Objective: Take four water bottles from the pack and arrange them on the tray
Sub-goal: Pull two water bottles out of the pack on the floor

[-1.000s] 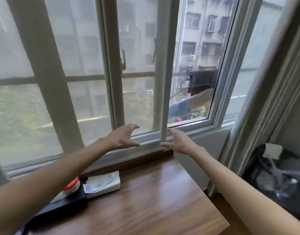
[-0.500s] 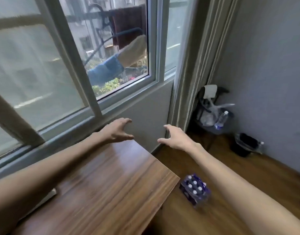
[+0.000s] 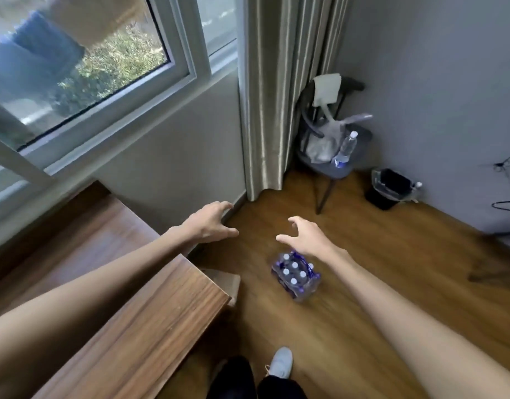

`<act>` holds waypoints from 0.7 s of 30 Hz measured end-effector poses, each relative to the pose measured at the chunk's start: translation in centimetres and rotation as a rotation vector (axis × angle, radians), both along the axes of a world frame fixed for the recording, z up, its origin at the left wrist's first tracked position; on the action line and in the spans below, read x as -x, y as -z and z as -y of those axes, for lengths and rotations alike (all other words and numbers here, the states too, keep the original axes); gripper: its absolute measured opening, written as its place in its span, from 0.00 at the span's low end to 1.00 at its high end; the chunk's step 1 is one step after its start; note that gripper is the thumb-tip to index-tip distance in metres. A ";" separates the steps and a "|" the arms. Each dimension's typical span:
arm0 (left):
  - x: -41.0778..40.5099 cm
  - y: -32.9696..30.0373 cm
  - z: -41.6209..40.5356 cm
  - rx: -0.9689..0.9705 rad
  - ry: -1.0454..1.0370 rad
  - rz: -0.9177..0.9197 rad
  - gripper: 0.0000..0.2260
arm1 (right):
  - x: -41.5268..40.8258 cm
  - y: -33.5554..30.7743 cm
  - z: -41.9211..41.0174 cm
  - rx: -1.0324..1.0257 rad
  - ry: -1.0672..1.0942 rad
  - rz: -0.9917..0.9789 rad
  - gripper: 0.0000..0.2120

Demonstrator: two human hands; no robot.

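A shrink-wrapped pack of water bottles (image 3: 296, 275) with white caps and purple labels stands on the wooden floor, right of the table corner. My right hand (image 3: 307, 237) hovers well above it, fingers spread and curled, holding nothing. My left hand (image 3: 208, 223) is stretched out beyond the table's far corner, open and empty too. No tray is in view.
A wooden table (image 3: 109, 286) fills the lower left under the window (image 3: 83, 61). A curtain (image 3: 274, 90) hangs in the corner. A chair (image 3: 331, 156) holds a bag and a single bottle (image 3: 346, 148). A black bin (image 3: 390, 188) stands by the wall. My shoe (image 3: 281, 362) is below.
The view has swung down and right from the window to the floor. The bottle pack has come into view under my right hand. Both hands stay open.
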State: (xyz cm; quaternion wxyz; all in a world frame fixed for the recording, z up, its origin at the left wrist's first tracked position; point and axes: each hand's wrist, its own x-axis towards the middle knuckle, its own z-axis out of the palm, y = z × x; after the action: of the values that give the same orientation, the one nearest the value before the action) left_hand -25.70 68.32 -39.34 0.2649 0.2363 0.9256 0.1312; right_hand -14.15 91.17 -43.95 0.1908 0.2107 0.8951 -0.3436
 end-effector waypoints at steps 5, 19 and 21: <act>0.8 5.1 -4.5 0.020 -0.040 0.088 0.34 | 1.1 5.7 -3.9 0.067 0.032 0.125 0.35; 4.0 25.1 -15.2 0.127 -0.192 0.415 0.30 | 3.3 23.2 -13.0 0.222 0.262 0.351 0.21; 3.6 28.8 -16.4 0.146 -0.230 0.466 0.28 | 3.4 26.4 -13.9 0.234 0.284 0.382 0.23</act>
State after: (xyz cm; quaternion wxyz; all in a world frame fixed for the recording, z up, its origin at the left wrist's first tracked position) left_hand -29.34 84.77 -68.09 0.4705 0.0730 0.8675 0.1442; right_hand -17.51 105.05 -70.37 0.3289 0.3718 0.7586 -0.4220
